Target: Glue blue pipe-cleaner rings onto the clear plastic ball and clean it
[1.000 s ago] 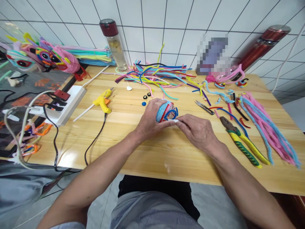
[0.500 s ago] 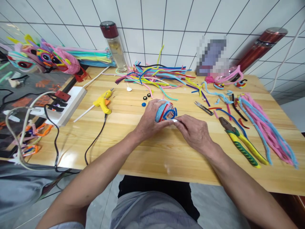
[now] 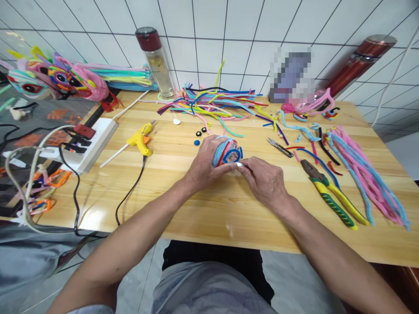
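My left hand (image 3: pixel 205 163) is wrapped round a rounded pipe-cleaner craft piece (image 3: pixel 225 152), light blue with red bands and a blue loop on its right side. A clear, shiny surface shows inside the loop. Close against it, my right hand (image 3: pixel 264 179) pinches a small white piece (image 3: pixel 240 164) between thumb and forefinger, at the lower right edge of the craft piece. The left thumb reaches almost to this white piece. Beyond the left hand lie a blue dot-like piece (image 3: pixel 197 142) and two small black rings (image 3: pixel 200 132).
Left of my hands stands a yellow glue gun (image 3: pixel 141 140), its cord trailing to the table edge, near a white power strip (image 3: pixel 98 146). Loose pipe cleaners (image 3: pixel 216 104) lie behind. Thread snips (image 3: pixel 279 147), pliers (image 3: pixel 330 196) and a pink-blue bundle (image 3: pixel 366 179) are at right.
Both hands stay almost where they were. The craft piece is turned very slightly in my left hand, while the white piece remains pinched in my right.
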A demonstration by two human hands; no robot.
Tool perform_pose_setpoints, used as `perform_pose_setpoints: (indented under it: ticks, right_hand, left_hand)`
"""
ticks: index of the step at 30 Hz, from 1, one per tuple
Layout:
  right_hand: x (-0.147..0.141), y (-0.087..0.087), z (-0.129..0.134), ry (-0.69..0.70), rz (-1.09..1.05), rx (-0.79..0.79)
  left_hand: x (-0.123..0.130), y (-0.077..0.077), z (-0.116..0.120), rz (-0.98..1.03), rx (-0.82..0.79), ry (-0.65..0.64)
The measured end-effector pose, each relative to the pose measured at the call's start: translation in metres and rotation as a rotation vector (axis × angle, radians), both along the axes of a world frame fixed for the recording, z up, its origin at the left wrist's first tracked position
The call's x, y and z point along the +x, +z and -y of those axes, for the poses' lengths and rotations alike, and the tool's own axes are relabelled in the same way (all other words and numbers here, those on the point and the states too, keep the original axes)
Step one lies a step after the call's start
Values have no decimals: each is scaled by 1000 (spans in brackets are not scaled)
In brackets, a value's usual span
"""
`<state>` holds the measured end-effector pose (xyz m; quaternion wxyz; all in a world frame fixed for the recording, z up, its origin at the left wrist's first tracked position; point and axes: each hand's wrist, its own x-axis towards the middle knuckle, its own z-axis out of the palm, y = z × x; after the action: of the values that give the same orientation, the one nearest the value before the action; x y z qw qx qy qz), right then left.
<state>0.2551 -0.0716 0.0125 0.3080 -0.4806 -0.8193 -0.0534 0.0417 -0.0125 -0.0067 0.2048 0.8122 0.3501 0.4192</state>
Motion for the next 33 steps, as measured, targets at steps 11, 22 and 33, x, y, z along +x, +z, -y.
perform_pose_setpoints:
  ticks: [11,22,33]
  right_hand:
    - [-2,-1,1,-33,53,54]
    - [-8,-3,3,-61,53,94]
    - [-10,-6,2,-87,23,82]
  left_hand:
    - [1,-2,-1,-1,-1,8]
    - [0,-3,-2,17,33,2]
    - [2,-3,1,42,43,40]
